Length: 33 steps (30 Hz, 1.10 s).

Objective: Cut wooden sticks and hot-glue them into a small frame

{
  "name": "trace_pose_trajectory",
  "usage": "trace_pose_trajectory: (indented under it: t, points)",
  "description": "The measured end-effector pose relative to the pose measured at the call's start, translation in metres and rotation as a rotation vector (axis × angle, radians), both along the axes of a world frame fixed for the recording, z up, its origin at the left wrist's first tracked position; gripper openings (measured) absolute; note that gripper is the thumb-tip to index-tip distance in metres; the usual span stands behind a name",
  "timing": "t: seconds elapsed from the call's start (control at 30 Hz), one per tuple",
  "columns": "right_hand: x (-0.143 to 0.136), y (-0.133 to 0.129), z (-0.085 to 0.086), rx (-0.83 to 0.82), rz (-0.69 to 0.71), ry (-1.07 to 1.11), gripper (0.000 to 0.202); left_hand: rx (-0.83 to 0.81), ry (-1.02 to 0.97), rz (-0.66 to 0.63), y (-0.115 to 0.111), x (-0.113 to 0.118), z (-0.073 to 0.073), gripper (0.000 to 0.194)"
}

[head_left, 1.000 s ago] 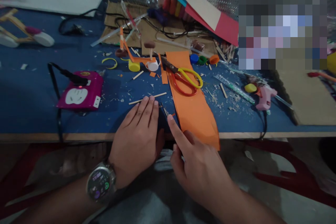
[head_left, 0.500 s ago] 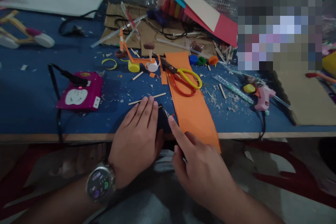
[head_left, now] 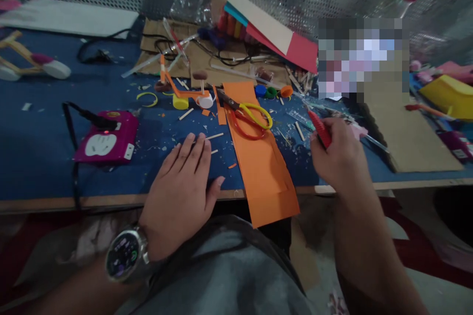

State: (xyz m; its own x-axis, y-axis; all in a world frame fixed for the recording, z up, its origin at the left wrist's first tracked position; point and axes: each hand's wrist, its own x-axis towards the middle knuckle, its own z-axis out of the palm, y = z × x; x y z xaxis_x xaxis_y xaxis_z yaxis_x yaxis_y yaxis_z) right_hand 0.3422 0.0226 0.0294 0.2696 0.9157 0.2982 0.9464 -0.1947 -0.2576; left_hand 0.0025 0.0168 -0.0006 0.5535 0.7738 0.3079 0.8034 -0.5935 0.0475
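My left hand [head_left: 185, 182] lies palm down at the front edge of the blue table, fingers stretched over thin wooden sticks [head_left: 215, 136]. My right hand [head_left: 340, 155], at the right, is closed round a red tool [head_left: 320, 128] with a pointed tip; its exact kind is unclear. Between the hands lies an orange sheet [head_left: 262, 172], its near end hanging over the edge. Scissors [head_left: 254, 118] with yellow and red handles rest on it. Beyond my left hand stands a small orange-framed model [head_left: 185, 92] with yellow and white caps.
A magenta power box [head_left: 107, 138] with a black cable sits at the left. Cardboard [head_left: 417, 133] and a partly hidden pink glue gun [head_left: 358, 132] are at the right. Blue, green and orange caps [head_left: 271, 92] lie behind the scissors.
My right hand has moved right, away from my left hand, and now holds the red tool. The dark object between my hands is no longer visible. The view has shifted slightly.
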Motion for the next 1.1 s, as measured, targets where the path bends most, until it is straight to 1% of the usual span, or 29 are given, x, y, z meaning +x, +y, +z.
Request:
trace_pose_trajectory:
  t: [0.07, 0.13, 0.3, 0.43, 0.53, 0.6, 0.67, 0.73, 0.8, 0.9, 0.97, 1.1]
  points:
    - [0.009, 0.014, -0.006, -0.021, -0.022, -0.002, 0.037, 0.005, -0.009, 0.002, 0.001, 0.0, 0.0, 0.07]
    - [0.012, 0.022, -0.011, -0.039, -0.03, 0.009, 0.036, 0.01, -0.018, 0.002, 0.002, -0.001, -0.001, 0.071]
    - [0.012, 0.03, -0.017, -0.047, -0.043, 0.024, 0.037, 0.036, -0.048, -0.027, 0.0, -0.006, -0.002, 0.069]
    - [0.01, 0.032, -0.016, -0.021, -0.051, 0.033, 0.04, 0.05, -0.099, -0.059, -0.001, -0.009, -0.001, 0.066]
    - [0.0, 0.026, -0.007, 0.015, -0.04, 0.073, 0.038, 0.052, -0.17, -0.086, -0.002, -0.01, 0.004, 0.059]
    - [-0.013, 0.017, 0.004, 0.068, 0.01, 0.189, 0.031, 0.049, -0.244, -0.111, -0.004, -0.009, 0.011, 0.05]
    - [-0.032, 0.003, 0.016, 0.111, 0.105, 0.394, 0.022, 0.026, -0.349, -0.141, -0.007, -0.006, 0.017, 0.041]
    - [-0.054, -0.012, 0.026, 0.082, 0.22, 0.606, 0.017, -0.028, -0.468, -0.15, -0.01, -0.002, 0.023, 0.031]
    - [-0.075, -0.026, 0.032, 0.037, 0.296, 0.781, 0.017, -0.104, -0.568, -0.132, -0.013, 0.003, 0.026, 0.023]
    - [-0.101, -0.04, 0.032, -0.008, 0.393, 0.997, 0.018, -0.211, -0.649, -0.104, -0.014, 0.01, 0.026, 0.022]
    - [-0.112, -0.046, 0.028, -0.06, 0.422, 1.105, 0.02, -0.245, -0.7, -0.116, -0.015, 0.014, 0.025, 0.02]
    - [-0.125, -0.05, 0.021, -0.139, 0.436, 1.21, 0.024, -0.281, -0.819, -0.165, -0.018, 0.017, 0.026, 0.015]
